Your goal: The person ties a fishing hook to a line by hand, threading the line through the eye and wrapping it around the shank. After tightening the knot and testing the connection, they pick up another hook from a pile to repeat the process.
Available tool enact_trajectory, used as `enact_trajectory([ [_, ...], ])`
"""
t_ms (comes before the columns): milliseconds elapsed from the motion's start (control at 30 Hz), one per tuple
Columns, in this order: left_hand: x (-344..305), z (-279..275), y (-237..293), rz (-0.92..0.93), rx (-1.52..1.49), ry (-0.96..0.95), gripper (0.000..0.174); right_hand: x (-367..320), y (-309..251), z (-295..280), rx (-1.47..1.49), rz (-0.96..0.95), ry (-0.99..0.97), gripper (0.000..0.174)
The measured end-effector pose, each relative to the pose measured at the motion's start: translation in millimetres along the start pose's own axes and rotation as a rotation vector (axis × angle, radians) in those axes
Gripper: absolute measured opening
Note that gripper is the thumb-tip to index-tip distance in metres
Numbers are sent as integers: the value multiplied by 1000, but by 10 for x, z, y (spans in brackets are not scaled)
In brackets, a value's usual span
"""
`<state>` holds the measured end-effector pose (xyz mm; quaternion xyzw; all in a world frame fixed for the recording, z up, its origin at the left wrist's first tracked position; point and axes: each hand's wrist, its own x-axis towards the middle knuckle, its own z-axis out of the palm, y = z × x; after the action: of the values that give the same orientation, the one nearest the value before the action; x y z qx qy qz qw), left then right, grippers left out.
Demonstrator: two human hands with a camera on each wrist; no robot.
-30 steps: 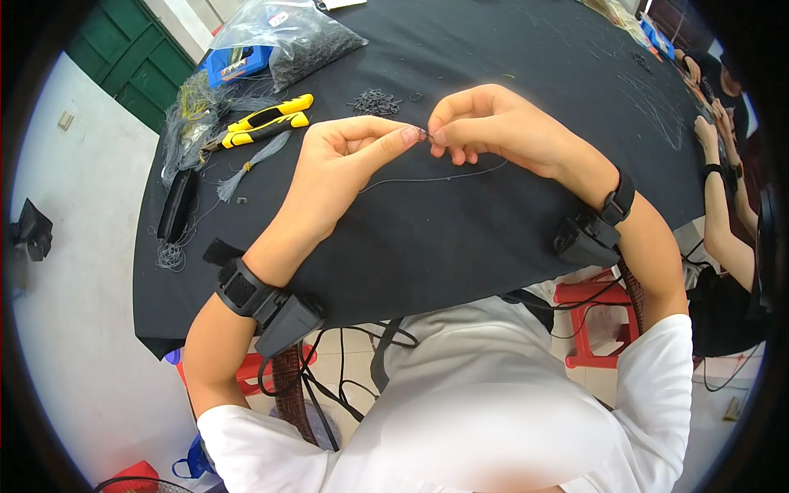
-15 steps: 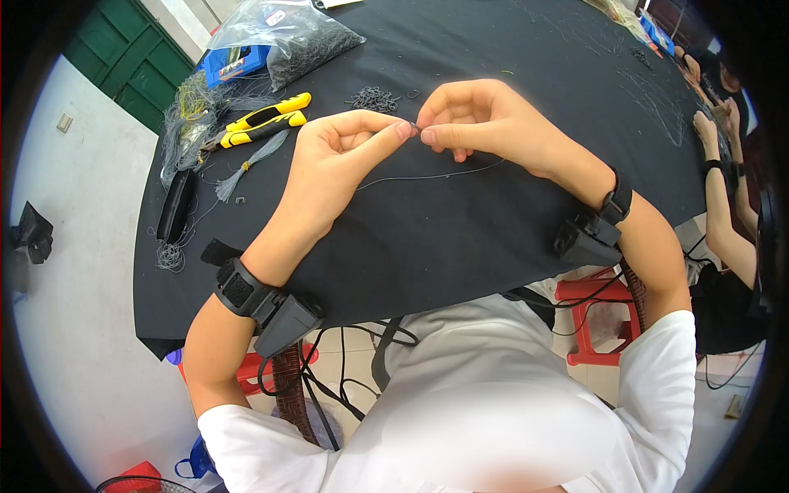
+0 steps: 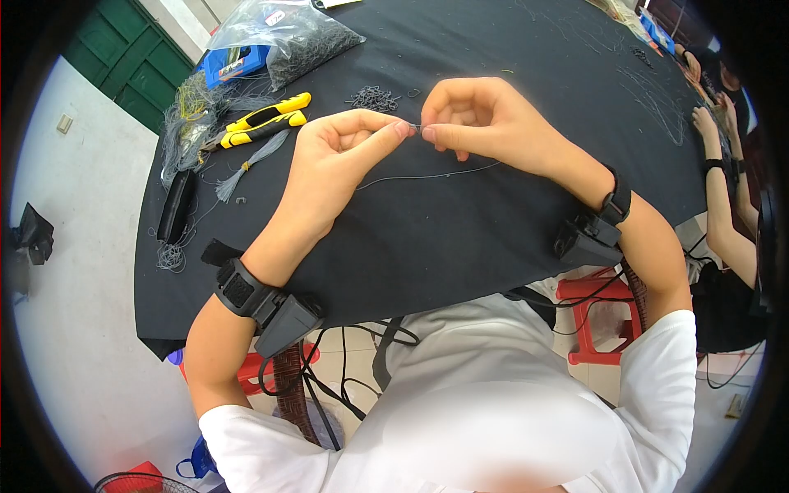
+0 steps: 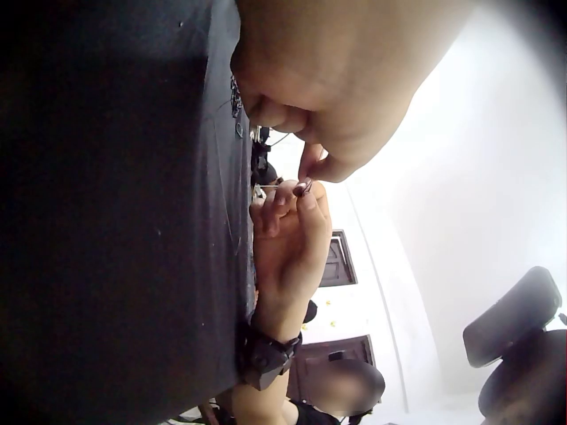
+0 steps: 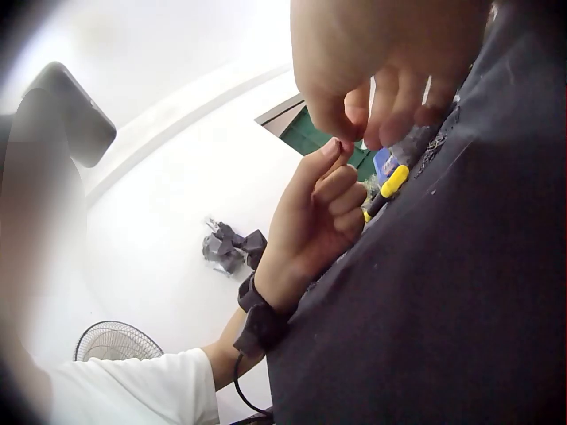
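Note:
Over the table my left hand [image 3: 333, 156] and right hand [image 3: 493, 123] meet almost fingertip to fingertip. Each pinches, between thumb and index finger, a short stretch of thin grey cord [image 3: 417, 126]. A tiny dark loop-like bit [image 4: 303, 188] shows at the fingertips in the left wrist view; its kind is too small to tell. Below the hands a longer strand of grey line [image 3: 427, 177] curves across the black cloth. Just beyond the fingers lies a small pile of dark loops [image 3: 375, 99], with one single loop [image 3: 413, 94] beside it.
Yellow-and-black pliers [image 3: 263, 122] lie left, near a tied bundle of grey strands [image 3: 245, 168] and a black tube-like piece [image 3: 176, 205]. Behind stand a blue box [image 3: 238, 64] and a clear bag [image 3: 312, 51] of dark loops. Another person's arms [image 3: 717, 172] reach over the right edge.
Both hands have shifted slightly up and left. The right fingertips have drawn a little away from the left ones, and a thin strand now shows between them.

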<state>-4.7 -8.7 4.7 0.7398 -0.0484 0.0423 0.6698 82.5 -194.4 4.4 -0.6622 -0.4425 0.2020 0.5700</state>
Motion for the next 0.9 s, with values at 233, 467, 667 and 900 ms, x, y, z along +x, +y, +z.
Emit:
enact_trajectory([
  [233,7,-14,-12,2,3,14,15,-9,-31,14,-14,47,-1,11],
  [467,18,-9,-23,50,11,71,14,-1,-21,35,14,45,-3,15],
  [667,12,7,-7,40,8,86,14,-2,-11,40,-2,22,28,11],
  [900,12,-13,-11,27,1,60,14,1,-24,59,24,21,13,13],
])
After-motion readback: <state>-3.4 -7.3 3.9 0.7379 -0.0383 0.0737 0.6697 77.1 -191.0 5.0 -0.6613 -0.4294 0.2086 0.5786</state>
